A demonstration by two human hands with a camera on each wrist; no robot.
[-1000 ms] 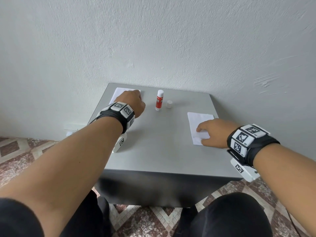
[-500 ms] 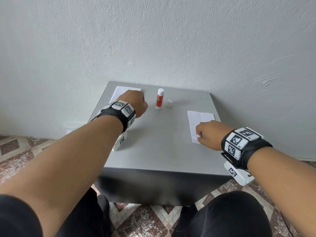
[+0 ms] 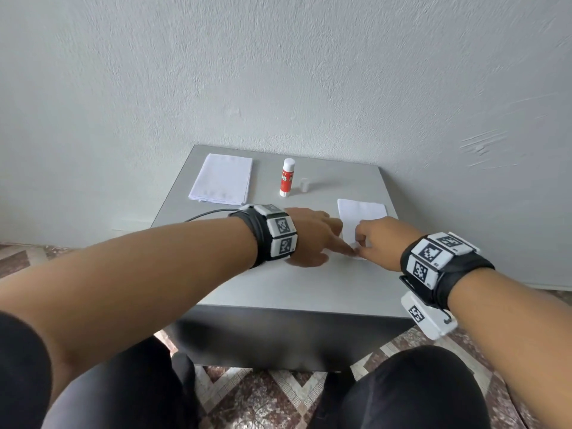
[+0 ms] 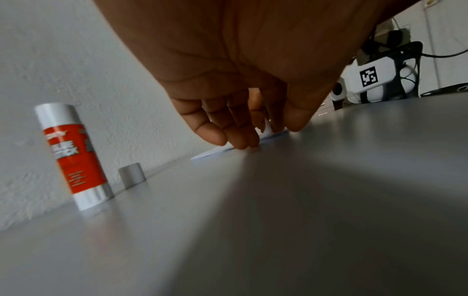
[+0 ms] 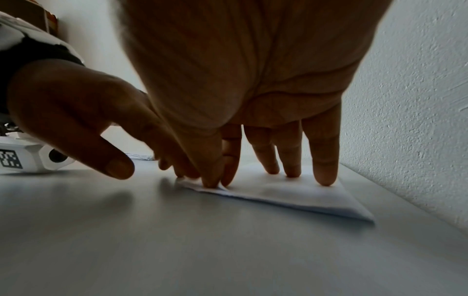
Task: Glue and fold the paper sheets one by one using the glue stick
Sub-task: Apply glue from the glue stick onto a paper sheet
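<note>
A folded white sheet (image 3: pixel 360 216) lies on the right side of the grey table (image 3: pixel 278 280). My right hand (image 3: pixel 376 243) rests on its near part. In the right wrist view its straight fingers (image 5: pixel 325 170) press the sheet (image 5: pixel 291 192) flat, with thumb and forefinger at the near left corner. My left hand (image 3: pixel 318 238) has reached across, and its extended fingertips (image 4: pixel 240 140) touch that same corner of the sheet (image 4: pixel 215 151). The red and white glue stick (image 3: pixel 287 177) stands upright at the back with its cap (image 3: pixel 305 184) beside it. Neither hand holds it.
A stack of white paper sheets (image 3: pixel 221 178) lies at the table's back left corner. The wall (image 3: pixel 309 72) rises directly behind the table. My knees sit below the front edge, over a patterned tile floor (image 3: pixel 263 394).
My left hand left the paper stack at the back left and swept right across the table to the folded sheet's near corner. My right hand stayed on the sheet, shifting slightly.
</note>
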